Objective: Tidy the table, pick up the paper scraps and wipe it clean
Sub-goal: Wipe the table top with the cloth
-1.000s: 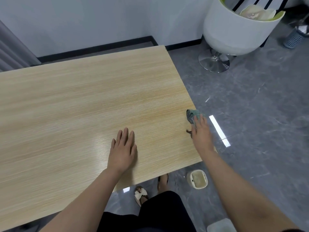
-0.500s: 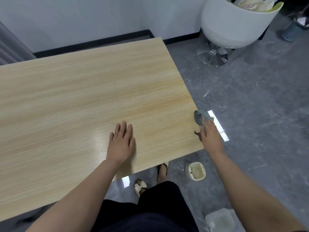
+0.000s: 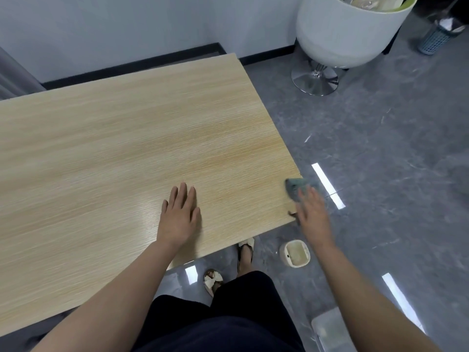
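From the head camera, the right hand [image 3: 313, 212] presses a grey-green cloth [image 3: 295, 187] flat against the right edge of the table [image 3: 127, 148], near the front corner, with its fingers straight and blurred by motion. The cloth straddles the edge, part on the wood and part over the floor. A half second earlier it sat slightly farther out over the edge; now it is drawn back onto the corner, so the wiping looks to be finishing its last strip. The left hand [image 3: 180, 214] has not moved, lying flat with fingers straight and close together, bracing on the wood. No paper scraps show on the tabletop, which suggests that part is done. A small bin [image 3: 295, 254] stands on the floor below the corner.
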